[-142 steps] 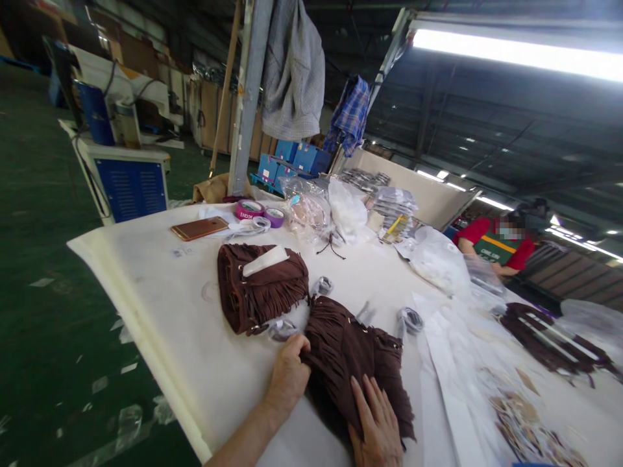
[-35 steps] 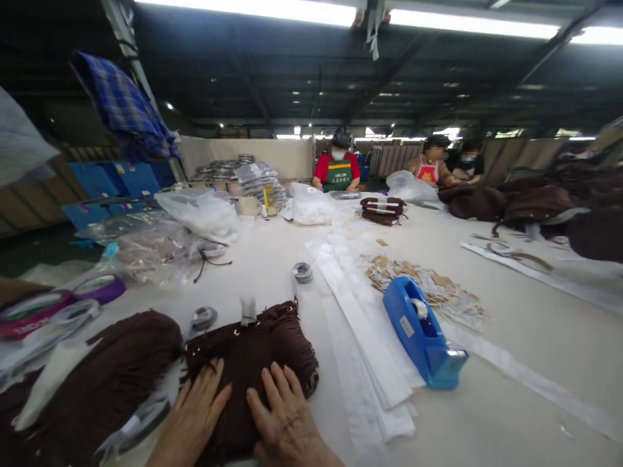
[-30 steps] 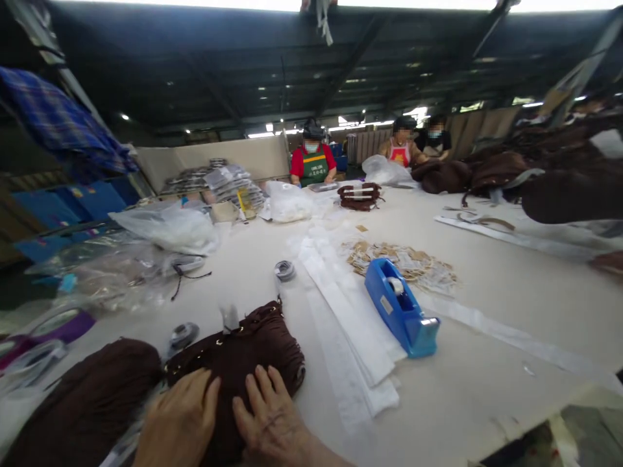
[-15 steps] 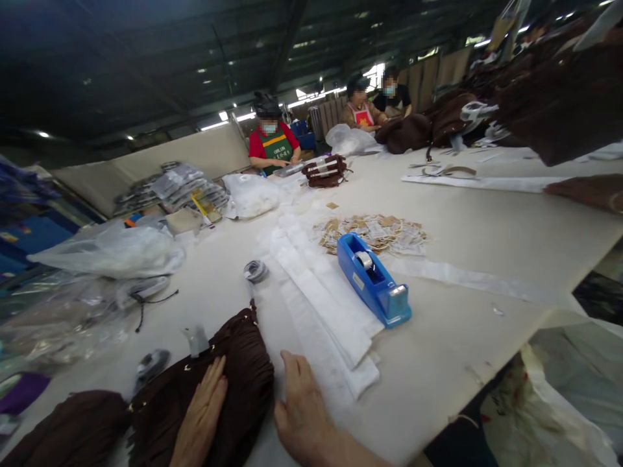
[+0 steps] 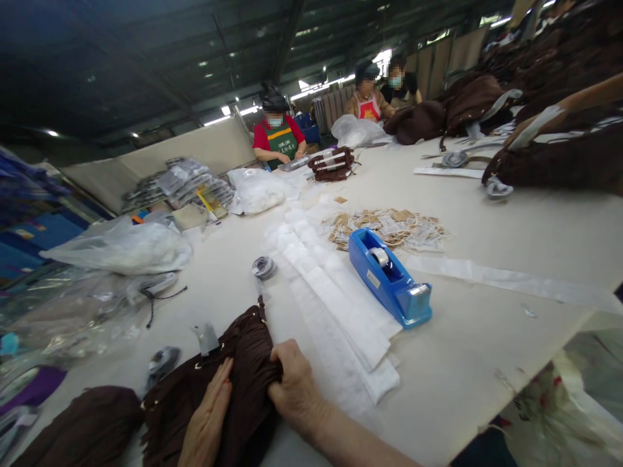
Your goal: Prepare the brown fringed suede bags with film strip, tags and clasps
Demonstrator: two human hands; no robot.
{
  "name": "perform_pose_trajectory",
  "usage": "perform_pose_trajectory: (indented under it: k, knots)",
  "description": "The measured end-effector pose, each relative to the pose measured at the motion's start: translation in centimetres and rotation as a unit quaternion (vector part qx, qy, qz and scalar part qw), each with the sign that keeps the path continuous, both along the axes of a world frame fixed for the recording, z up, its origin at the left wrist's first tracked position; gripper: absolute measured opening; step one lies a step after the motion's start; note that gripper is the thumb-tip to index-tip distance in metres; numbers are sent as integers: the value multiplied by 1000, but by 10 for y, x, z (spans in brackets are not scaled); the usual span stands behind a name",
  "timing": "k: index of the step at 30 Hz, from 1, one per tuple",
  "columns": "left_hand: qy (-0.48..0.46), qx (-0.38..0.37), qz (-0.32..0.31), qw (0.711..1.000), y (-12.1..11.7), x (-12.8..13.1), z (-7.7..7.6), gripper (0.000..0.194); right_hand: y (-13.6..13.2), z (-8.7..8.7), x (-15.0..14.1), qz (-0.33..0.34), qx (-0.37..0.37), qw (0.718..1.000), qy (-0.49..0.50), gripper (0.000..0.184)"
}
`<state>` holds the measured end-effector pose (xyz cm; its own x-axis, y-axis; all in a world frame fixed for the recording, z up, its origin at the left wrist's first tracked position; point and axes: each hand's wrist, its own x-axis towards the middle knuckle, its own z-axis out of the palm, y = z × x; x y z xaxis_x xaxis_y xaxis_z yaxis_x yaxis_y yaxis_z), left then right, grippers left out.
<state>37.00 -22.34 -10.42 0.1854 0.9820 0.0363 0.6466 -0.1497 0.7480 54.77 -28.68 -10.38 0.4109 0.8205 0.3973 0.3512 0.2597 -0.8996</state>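
Observation:
A dark brown, gathered fabric bag [image 5: 252, 383] with small gold-coloured rings lies on the table in front of me. Flat on its upper side rests my left hand [image 5: 208, 415], fingers stretched out. My right hand [image 5: 298, 390] grips the bag's right edge between thumb and bent fingers. At the bag's top end, a coiled grey-wrapped strap [image 5: 263, 267] lies on the tabletop. Another wrapped coil [image 5: 163, 364] sits by its left side, and a clear plastic-covered tab [image 5: 206, 338] sticks up from its edge.
A blue tape dispenser [image 5: 389, 279] stands right of white padding strips [image 5: 335, 298]. Behind it lies a heap of tags [image 5: 413, 230]. Clear plastic bags [image 5: 121, 246] cover the left side. Someone's arm [image 5: 591, 97] reaches over brown bags at right; several people work farther back.
My right hand has closed on the bag's right edge, where it was open beside it. My left hand stays flat on the bag. At right, another person's arm and a brown bag have come into view.

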Motion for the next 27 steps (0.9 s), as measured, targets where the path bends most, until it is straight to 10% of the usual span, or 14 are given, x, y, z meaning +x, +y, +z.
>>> perform_pose_trajectory:
  k: [4,12,20,27]
  knots:
    - [4,0,9,1000,-3,4,4,68,-3,-2,-7,-11,-6,1000,-2,29]
    - [-6,28,5,1000,-8,8,8,64,-3,23,-17,-10,-174,934,313,16]
    - [117,182,-244,945,-42,11,27,75,-1,16,-8,-31,-202,940,274,15]
    - [-21,-76,-48,996,-26,8,53,61,-2,26,-2,11,-254,918,303,27]
